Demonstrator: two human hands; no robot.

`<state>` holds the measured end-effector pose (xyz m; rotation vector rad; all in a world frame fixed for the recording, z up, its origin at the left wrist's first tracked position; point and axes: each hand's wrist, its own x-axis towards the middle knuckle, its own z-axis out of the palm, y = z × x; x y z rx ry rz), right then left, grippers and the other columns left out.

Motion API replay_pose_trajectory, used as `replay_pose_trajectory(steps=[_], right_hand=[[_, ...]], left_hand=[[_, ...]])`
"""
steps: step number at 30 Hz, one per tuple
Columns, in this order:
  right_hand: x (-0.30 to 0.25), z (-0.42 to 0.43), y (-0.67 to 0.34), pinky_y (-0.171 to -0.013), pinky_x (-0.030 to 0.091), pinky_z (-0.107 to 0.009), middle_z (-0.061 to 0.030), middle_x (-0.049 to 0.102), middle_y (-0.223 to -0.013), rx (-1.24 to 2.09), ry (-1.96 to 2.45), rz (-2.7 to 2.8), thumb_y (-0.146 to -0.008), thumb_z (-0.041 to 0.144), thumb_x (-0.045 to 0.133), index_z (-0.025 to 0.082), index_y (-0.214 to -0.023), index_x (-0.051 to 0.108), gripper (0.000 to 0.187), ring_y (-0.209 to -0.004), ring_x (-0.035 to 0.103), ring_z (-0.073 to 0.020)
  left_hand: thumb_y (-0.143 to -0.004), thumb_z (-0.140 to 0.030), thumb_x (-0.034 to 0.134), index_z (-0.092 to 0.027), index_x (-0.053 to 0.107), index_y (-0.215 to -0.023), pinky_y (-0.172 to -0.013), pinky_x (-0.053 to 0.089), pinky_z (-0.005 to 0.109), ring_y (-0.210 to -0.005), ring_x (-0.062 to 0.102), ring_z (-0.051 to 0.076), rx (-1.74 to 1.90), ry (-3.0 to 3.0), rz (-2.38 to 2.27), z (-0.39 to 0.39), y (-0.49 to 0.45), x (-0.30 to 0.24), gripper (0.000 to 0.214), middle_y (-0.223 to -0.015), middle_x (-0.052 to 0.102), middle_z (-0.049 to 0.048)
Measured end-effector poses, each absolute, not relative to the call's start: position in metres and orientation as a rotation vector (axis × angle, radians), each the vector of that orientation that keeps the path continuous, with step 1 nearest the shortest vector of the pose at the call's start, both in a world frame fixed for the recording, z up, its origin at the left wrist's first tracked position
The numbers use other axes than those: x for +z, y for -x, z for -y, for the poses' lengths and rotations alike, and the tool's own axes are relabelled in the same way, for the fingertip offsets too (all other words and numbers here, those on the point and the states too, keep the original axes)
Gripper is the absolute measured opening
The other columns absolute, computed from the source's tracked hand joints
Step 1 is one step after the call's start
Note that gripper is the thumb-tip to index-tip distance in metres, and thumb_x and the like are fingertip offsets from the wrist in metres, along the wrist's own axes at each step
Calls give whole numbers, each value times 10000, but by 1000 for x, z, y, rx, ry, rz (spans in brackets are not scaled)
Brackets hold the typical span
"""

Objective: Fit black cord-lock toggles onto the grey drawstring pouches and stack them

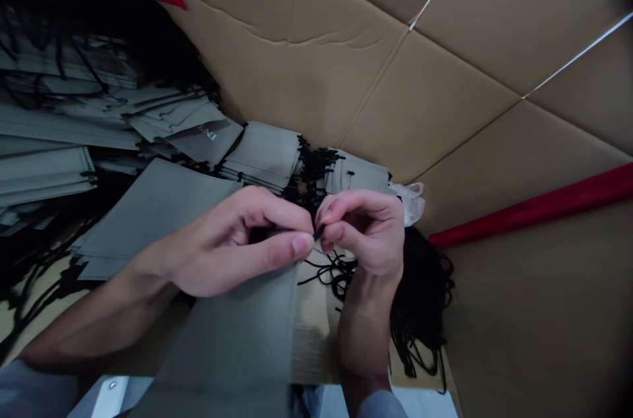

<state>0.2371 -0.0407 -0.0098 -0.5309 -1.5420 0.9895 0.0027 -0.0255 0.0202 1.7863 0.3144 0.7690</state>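
Note:
My left hand [247,240] pinches the top corner of a flat grey piece [242,339], which looks like a folded bag and hangs down toward my lap. A short black cord end [319,232] shows between the fingertips of both hands. My right hand [368,227], thumb against fingers, pinches that cord at the corner of the piece. My fingers hide where the cord meets the grey piece. Behind my left forearm lies another flat grey piece [158,207].
Neat grey stacks [270,148] with black cord knots stand behind my hands. Many grey pieces [44,121] and black cords pile up at left. A bundle of black cords [420,293] lies right of my wrist. Cardboard walls [316,75] rise behind, with a red strip [534,204] at right.

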Motion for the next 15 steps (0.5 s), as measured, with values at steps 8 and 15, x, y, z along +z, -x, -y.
replay_pose_trajectory(steps=[8, 15], right_hand=[[6, 64, -250, -844, 710, -273, -13, 876, -1068, 596, 820, 1725, -1008, 162, 890, 306, -1352, 864, 373, -917, 820, -153], [16, 69, -246, -773, 656, -296, -14, 885, -1004, 282, 952, 1923, -1076, 184, 795, 238, -1182, 868, 139, -871, 820, -160]], left_hand=[[-1177, -356, 555, -191, 596, -776, -509, 335, 195, -593, 391, 89, 768, -1895, -453, 11, 8, 21, 436, -672, 434, -49], [-1137, -413, 602, -194, 654, -809, -566, 384, 202, -637, 452, 102, 708, -1936, -545, 10, 10, 20, 398, -695, 523, -40]])
